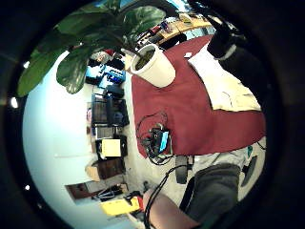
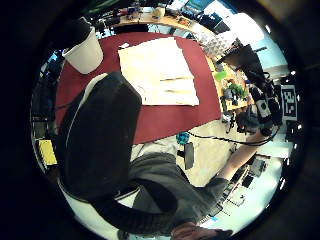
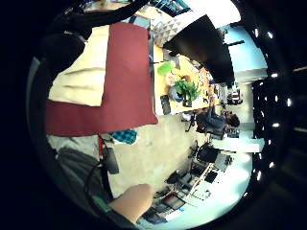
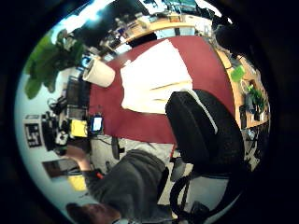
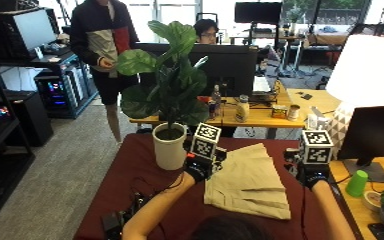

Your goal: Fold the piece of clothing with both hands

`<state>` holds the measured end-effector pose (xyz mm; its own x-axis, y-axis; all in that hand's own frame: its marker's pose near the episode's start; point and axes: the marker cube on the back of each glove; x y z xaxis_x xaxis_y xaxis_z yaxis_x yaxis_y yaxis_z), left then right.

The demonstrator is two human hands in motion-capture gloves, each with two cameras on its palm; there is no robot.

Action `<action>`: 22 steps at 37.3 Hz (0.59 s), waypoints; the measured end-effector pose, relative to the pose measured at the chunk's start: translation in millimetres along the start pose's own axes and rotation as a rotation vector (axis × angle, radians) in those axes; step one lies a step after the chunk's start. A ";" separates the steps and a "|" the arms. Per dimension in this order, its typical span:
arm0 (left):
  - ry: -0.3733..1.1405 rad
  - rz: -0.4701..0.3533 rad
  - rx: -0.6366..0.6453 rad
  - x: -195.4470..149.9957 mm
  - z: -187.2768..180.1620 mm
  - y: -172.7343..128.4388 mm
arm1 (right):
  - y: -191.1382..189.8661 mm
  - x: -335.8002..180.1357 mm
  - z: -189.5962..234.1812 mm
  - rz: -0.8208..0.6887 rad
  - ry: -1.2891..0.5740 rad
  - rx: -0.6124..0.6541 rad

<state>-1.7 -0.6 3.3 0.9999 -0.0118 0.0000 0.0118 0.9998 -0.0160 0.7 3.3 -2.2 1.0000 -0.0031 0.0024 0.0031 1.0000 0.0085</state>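
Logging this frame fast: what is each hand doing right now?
Left hand: raised beside the garment, holding nothing; fingers cannot be told.
Right hand: raised beside the garment, holding nothing; fingers cannot be told.

No legible text, labels, brand names or nos. in any view. Monitors [image 5: 255,11], bottles on the far desk [image 5: 243,109] and the devices at the counter [image 5: 145,170] edge show no readable markings.

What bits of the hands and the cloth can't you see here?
- Left hand fingers: in the outside view, a marker cube covers them.
- Right hand fingers: same view, hidden likewise.
- Near edge of the cloth: the person's head covers part of it.
- Whether either hand touches the cloth: unclear in every view.
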 end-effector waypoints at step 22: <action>0.029 -0.001 -0.041 -27.1 5.9 -18.2 | -21.8 5.7 -6.3 0.002 -0.006 -0.053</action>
<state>-29.0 -18.4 9.5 0.9995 -0.0139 -0.0288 0.0122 0.9983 -0.0574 6.4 -18.5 -8.7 1.0000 -0.0008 0.0080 0.0011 0.9990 -0.0449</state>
